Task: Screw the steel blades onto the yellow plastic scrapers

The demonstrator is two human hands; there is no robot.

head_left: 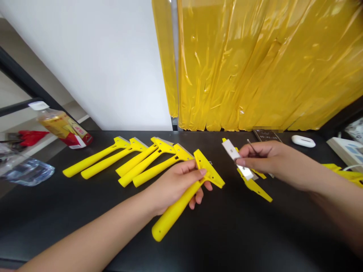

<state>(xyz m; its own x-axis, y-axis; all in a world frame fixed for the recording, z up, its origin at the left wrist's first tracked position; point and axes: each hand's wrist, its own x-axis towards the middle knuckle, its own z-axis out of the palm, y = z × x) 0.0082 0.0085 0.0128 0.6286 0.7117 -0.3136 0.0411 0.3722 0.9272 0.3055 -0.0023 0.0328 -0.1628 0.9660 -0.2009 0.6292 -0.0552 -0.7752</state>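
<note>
My left hand (181, 179) is closed round the neck of a yellow scraper (172, 217), whose wide head points away and shows no blade. In the fingertips of my right hand (275, 160) is a flat, pale scraper blade (231, 149) with small holes. A thin metal rod (252, 146) sticks up by those same fingers; its other end is hidden. Below the blade lie loose yellow scraper parts (259, 190), partly covered by the hand. Left of the held scraper, several yellow scrapers (155, 172) with metal blades lie in a slanted row.
A drink bottle (65, 126) and a clear plastic item (30, 172) are on the left. At the back right are a phone (266, 135), a white earbud case (303, 141) and a power strip (346, 151). More yellow parts (347, 175) lie beyond my right forearm.
</note>
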